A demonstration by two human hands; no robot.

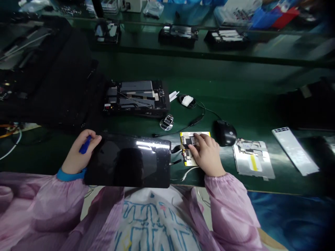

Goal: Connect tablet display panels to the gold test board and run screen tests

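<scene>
A black display panel (pixel 154 167) lies screen up at the front of the bench, reflecting a lamp. My left hand (pixel 81 150) is closed around a small blue plastic tool (pixel 85 145), its fingertips at the panel's upper left corner. Dark flat cables (pixel 176 149) run from the panel's right side to a circuit board (pixel 191 161) edged in yellow. Over that board, my right hand (pixel 208 153) grips with thumb and forefinger at its upper parts; the other fingers cover its right side. A white cable end (pixel 185 175) lies just below the board.
Behind the panel sits a stack of opened device housings (pixel 137 96). A black mouse (pixel 225 133), a coiled black cable (pixel 187 101) and a round metal piece (pixel 166 122) are nearby. To the right lie a metal plate (pixel 253 164) and a white strip (pixel 295 150). A shelf (pixel 146 48) spans the back.
</scene>
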